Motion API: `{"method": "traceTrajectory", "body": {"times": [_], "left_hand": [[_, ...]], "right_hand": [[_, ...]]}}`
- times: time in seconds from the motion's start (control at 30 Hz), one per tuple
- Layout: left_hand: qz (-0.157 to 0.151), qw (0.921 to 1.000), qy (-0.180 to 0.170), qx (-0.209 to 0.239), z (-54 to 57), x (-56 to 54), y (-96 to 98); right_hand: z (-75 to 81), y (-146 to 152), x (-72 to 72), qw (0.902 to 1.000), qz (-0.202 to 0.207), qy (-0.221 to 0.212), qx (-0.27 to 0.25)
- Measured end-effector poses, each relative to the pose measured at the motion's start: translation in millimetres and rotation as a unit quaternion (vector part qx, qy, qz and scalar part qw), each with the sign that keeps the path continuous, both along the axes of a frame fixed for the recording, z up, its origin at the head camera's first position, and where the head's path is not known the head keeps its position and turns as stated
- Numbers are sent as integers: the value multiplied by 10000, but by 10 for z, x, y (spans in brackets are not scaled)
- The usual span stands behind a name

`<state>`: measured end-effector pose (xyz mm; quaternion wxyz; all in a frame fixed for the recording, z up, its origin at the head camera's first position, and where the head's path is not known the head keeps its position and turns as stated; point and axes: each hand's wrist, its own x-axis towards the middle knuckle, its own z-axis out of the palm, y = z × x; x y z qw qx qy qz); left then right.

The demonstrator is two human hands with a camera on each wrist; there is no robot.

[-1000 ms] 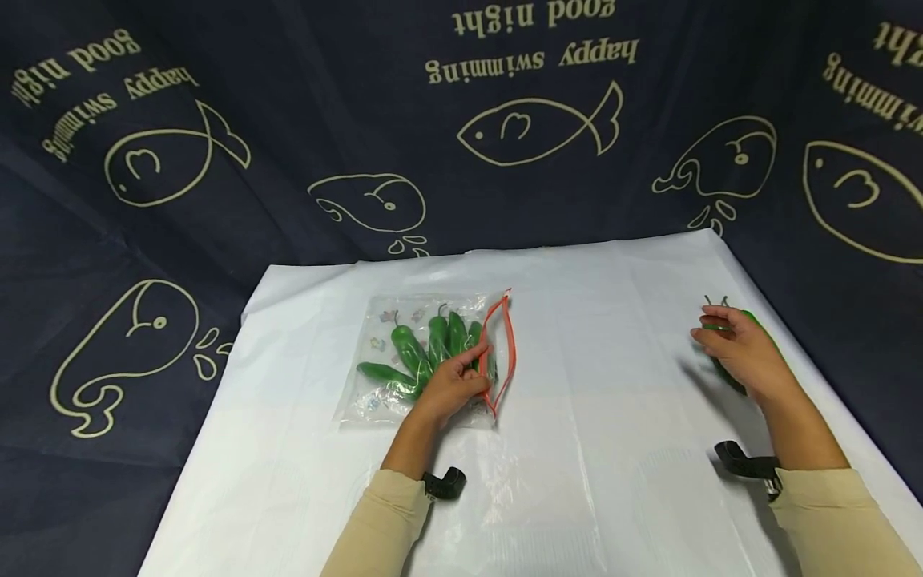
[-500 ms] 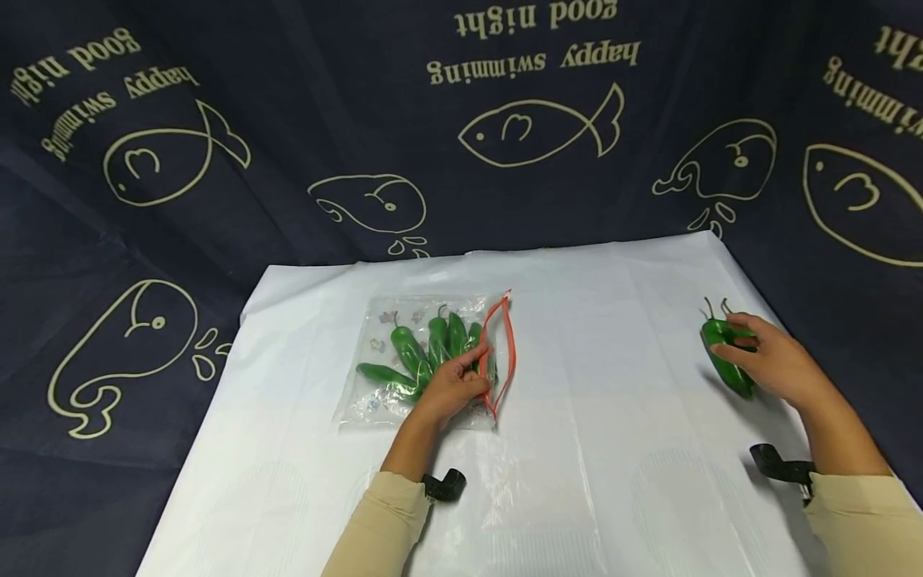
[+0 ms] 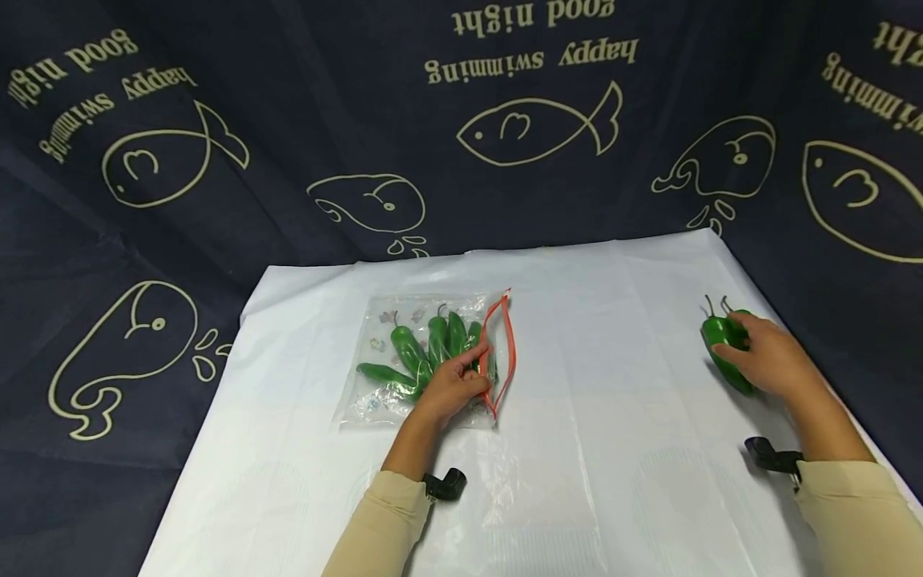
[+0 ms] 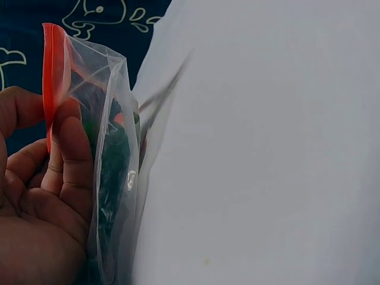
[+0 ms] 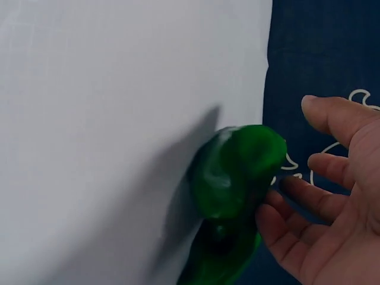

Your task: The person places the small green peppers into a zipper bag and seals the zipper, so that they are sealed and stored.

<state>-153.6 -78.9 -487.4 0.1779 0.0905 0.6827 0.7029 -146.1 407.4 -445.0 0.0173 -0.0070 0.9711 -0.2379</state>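
Plastic bag [image 3: 353,410] first, over on the left, lying on the white table cover [image 3: 577,457] with green peppers [image 3: 409,349] showing through its clear side. Left hand [image 3: 453,391] right there at the mouth, pinching the red rim [image 3: 511,343] between thumb and fingers, and the opening gapes beside it, facing right. Across a wide stretch of white, out by the right edge, two more peppers: the left one [image 3: 715,330] and the right one [image 3: 736,331], side by side, stems pointing away from the person. Right hand [image 3: 770,353] reaches over the right one, thumb and fingers spread wide; in the right wrist view the fingertips sit close to the green, contact unclear.

And the change: a second ago that hand lay further left, covering most of the pair; now it's shifted right, and the left pepper shows. Bag and left hand? Same spot, same pinch.
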Motion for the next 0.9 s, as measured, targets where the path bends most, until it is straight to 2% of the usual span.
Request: {"method": "traceTrajectory", "body": {"times": [0.1, 0.33, 0.5, 0.6, 0.83, 0.9], "left_hand": [[-7, 10000, -2, 33, -1, 1, 0], [-91, 10000, -31, -16, 9, -13, -11], [-97, 9998, -151, -16, 4, -31, -11], [-42, 9999, -110, -10, 10, -22, -7], [-240, 9995, -177, -67, 336, 83, -4], [-257, 9995, -165, -55, 336, 87, -3]], "right_hand": [[-44, -21, -19, 9999, 16, 70, 104], [-158, -69, -60, 9994, 231, -189, 145], [-172, -73, -83, 9995, 245, -106, 146], [-165, -71, -90, 9996, 241, -83, 147], [-157, -70, -85, 9997, 115, -133, 159], [-149, -67, -82, 9995, 120, -228, 161]]}}
